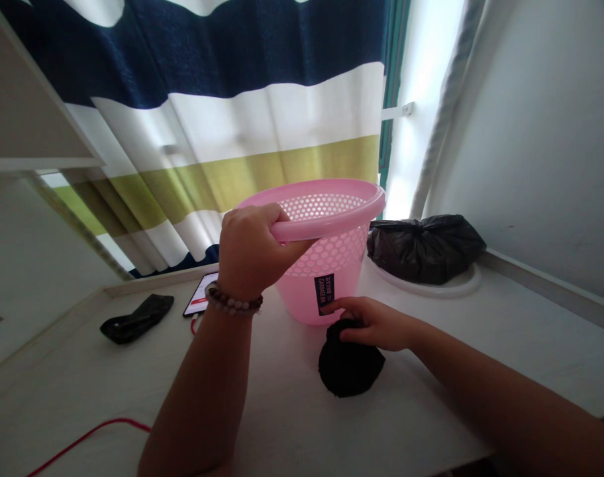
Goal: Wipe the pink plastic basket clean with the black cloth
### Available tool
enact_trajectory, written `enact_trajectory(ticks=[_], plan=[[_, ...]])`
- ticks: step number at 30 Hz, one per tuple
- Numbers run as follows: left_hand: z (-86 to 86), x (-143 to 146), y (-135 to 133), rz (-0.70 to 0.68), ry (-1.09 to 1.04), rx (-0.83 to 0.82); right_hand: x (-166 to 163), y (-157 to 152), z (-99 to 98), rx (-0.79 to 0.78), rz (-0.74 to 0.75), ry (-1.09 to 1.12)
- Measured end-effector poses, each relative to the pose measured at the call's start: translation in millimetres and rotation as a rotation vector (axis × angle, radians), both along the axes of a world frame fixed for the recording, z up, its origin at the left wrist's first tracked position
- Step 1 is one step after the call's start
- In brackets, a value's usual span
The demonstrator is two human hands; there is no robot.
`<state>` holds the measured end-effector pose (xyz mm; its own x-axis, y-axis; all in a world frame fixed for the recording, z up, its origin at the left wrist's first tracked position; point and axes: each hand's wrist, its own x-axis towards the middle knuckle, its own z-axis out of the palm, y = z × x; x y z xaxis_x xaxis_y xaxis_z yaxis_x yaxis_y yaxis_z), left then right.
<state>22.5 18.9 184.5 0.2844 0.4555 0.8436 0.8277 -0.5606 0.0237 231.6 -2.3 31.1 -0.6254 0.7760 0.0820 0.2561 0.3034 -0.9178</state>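
Observation:
A pink plastic garbage bin (295, 285) with a perforated upper wall stands tilted on the white tabletop. My left hand (250, 248), with a beaded bracelet at the wrist, grips its rim, thumb below and fingers over the edge. Low on the bin's side is a dark label (324, 293) with white print. Close to the label, my right hand (376, 322) is closed on a black cloth (350, 364), pinched between thumb and fingers. The cloth hangs in front of the bin's base, and the right index finger reaches the label's lower edge.
At the back right, a full black plastic bag (426, 248) rests on a round white lid-like disc (473, 283). To the left lie a folded black plastic piece (137, 318) and a phone (197, 299). A red cable (91, 432) crosses the front left. Behind hangs a striped curtain (232, 126).

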Motion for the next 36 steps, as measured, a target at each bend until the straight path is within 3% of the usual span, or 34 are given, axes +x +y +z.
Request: enact_trajectory(ticks=[9,12,15,20,23,26,29,33,36], plan=[[0.2,-0.8,0.4,0.002,0.005,-0.009,-0.2,-1.0,3.8,0.099,-0.015,-0.013],[0.8,-0.3,0.1,0.000,0.006,-0.005,-3.2,-2.8,7.7,0.177,-0.120,0.103],[1.0,0.3,-0.3,-0.004,0.003,0.007,-4.7,-2.8,10.7,0.270,-0.381,0.292],[1.1,1.3,-1.6,0.006,-0.003,0.012,4.3,5.0,15.9,0.545,-1.010,0.518],[1.3,1.9,-2.2,0.006,-0.003,0.008,9.7,7.3,20.6,0.743,-1.211,0.525],[1.7,2.2,-2.4,0.001,-0.001,0.004,6.4,2.2,22.0,0.909,-1.177,0.464],[1.8,2.0,-2.1,0.003,-0.005,0.000,-4.7,-7.4,17.4,0.980,-0.977,0.343],[1.6,0.8,-1.6,0.003,0.000,-0.011,-17.9,-15.3,8.0,0.910,-0.688,0.108],[1.5,-0.2,-1.3,-0.007,0.008,-0.030,-17.4,-12.3,4.3,0.784,-0.679,0.037]])
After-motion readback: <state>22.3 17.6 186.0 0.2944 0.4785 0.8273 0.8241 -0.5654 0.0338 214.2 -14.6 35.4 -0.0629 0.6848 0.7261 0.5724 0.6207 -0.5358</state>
